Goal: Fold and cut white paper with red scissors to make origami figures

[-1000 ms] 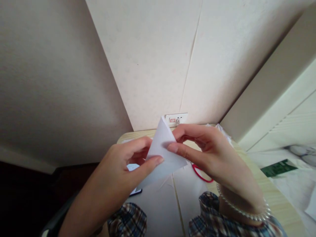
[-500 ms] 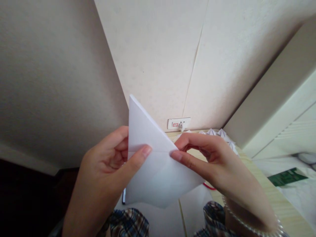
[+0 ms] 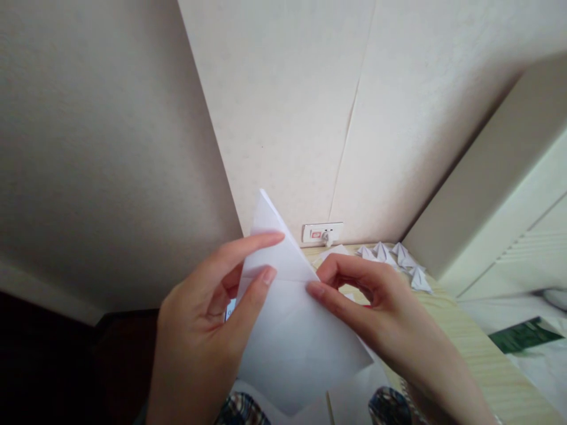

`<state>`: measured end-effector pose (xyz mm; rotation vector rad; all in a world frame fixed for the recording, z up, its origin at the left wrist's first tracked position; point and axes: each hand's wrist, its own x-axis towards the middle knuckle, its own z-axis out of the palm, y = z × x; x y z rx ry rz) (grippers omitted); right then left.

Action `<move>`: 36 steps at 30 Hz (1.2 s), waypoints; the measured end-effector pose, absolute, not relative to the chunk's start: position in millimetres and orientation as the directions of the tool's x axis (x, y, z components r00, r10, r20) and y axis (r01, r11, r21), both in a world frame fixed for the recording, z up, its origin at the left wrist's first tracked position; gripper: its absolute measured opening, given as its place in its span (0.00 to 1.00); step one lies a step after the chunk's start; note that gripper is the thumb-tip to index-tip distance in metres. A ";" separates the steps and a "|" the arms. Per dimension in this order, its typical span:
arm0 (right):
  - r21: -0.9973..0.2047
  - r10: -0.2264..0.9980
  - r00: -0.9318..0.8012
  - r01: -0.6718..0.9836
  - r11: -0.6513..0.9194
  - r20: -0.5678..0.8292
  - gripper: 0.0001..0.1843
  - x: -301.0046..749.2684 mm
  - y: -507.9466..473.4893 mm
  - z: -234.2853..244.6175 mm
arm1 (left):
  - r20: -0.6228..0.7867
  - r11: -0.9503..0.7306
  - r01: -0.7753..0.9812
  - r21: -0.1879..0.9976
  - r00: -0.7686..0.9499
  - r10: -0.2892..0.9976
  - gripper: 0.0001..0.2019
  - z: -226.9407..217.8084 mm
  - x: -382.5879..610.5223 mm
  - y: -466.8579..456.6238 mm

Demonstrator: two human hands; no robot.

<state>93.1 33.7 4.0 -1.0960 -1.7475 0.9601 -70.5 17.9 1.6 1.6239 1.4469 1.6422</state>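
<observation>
A white sheet of paper (image 3: pixel 301 336), folded to a point at its top, is held up in front of me with a crease running across it. My left hand (image 3: pixel 212 307) grips its left side, with the thumb on the near face by the crease and the index finger lying over the upper part. At the right edge, my right hand (image 3: pixel 372 301) pinches the paper between thumb and bent index finger at the crease's end. The remaining left fingers are partly hidden behind the sheet.
Several small folded white paper shapes (image 3: pixel 401 257) stand at the back of the pale wooden table (image 3: pixel 482 354). Behind them is a wall socket (image 3: pixel 322 232) with a plug in it. A dark green item (image 3: pixel 525 335) lies on white cloth at the right.
My left index finger has come from behind the paper to its front face. The paper's tip sits lower and further right in view. My right hand keeps its pinch.
</observation>
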 end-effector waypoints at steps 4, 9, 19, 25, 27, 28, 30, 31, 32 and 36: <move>-0.864 0.918 -0.318 0.363 0.349 0.238 0.12 105.5 30.2 -2.1 | 0.446 -0.363 0.372 0.854 -0.165 0.880 0.13 -2.3 -76.0 18.7; -0.659 0.961 -0.258 0.707 0.258 0.100 0.10 157.1 26.0 -58.0 | 0.411 -0.366 0.207 0.907 -0.251 0.876 0.11 3.2 -68.0 13.6; -0.328 0.988 -0.140 0.932 0.154 0.065 0.10 224.4 16.2 -166.3 | 0.434 -0.415 0.138 0.900 -0.183 0.882 0.18 7.1 -73.1 4.1; -0.385 0.986 -0.155 0.908 0.165 0.058 0.15 214.7 29.4 -165.8 | 0.456 -0.451 0.071 0.890 -0.180 0.871 0.18 8.9 -72.6 -0.7; -0.425 0.986 -0.165 0.890 0.165 0.038 0.17 213.4 33.6 -163.4 | 0.453 -0.451 0.054 0.891 -0.193 0.871 0.18 10.7 -70.8 -1.5; -0.449 0.986 -0.166 0.879 0.161 0.027 0.16 212.9 34.5 -161.1 | 0.453 -0.453 0.046 0.890 -0.190 0.871 0.18 11.4 -70.2 -1.6; -0.509 0.985 -0.170 0.848 0.146 0.000 0.12 212.0 33.5 -153.8 | 0.452 -0.455 0.027 0.890 -0.182 0.873 0.18 12.1 -69.9 -1.4; -0.544 0.985 -0.174 0.827 0.138 -0.015 0.10 211.3 31.5 -148.8 | 0.451 -0.456 0.017 0.890 -0.182 0.874 0.19 12.1 -70.0 -1.3; -0.582 0.983 -0.181 0.803 0.130 -0.030 0.10 210.3 28.6 -142.8 | 0.449 -0.456 0.008 0.890 -0.185 0.874 0.19 12.0 -70.2 -1.3; -0.860 0.978 -0.201 0.506 0.062 -0.047 0.14 203.8 9.9 -110.8 | 0.437 -0.448 -0.021 0.894 -0.182 0.881 0.18 12.5 -70.8 -2.4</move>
